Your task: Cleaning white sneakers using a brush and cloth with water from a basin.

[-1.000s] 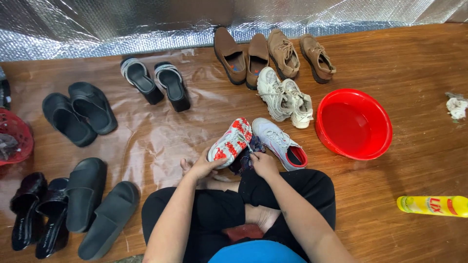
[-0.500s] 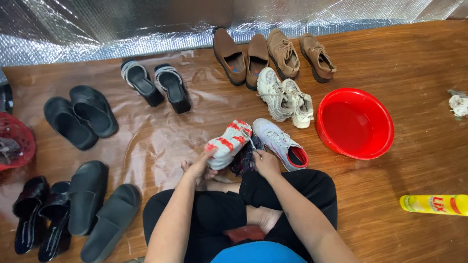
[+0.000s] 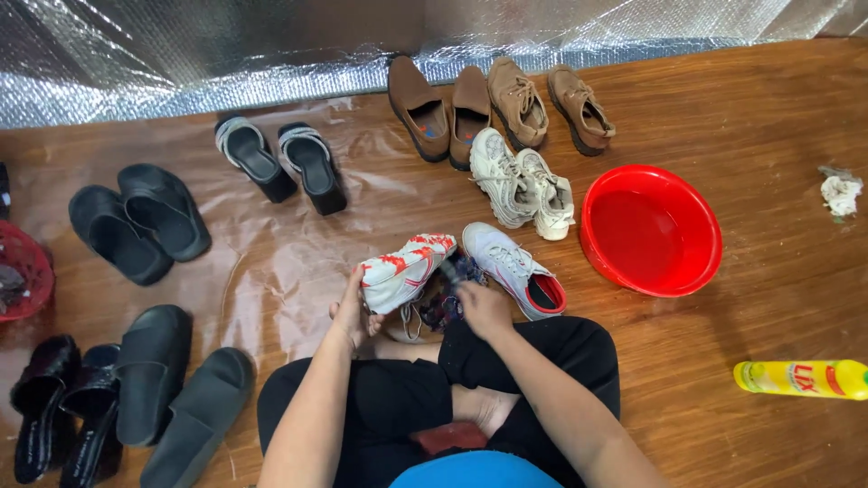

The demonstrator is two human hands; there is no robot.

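I sit cross-legged on the floor. My left hand [image 3: 353, 312] grips a white sneaker with red markings [image 3: 404, 268], turned on its side so its sole faces away from me. My right hand [image 3: 482, 307] presses a dark patterned cloth [image 3: 445, 298] against that sneaker. Its mate, a white sneaker with a red lining [image 3: 515, 268], lies on the plastic sheet just right of my hands.
A red basin [image 3: 651, 230] stands at the right, with a yellow bottle [image 3: 800, 379] lying nearer me. Worn white sneakers [image 3: 522, 178], brown shoes [image 3: 497, 104], grey-strapped sandals [image 3: 280, 161], black slides [image 3: 136, 220], grey slides [image 3: 176, 389] and black shoes [image 3: 54, 420] ring me. A silver foil sheet lines the far edge.
My left hand has turned the red-marked sneaker further onto its side and lowered it. My right hand has shifted the cloth along it.
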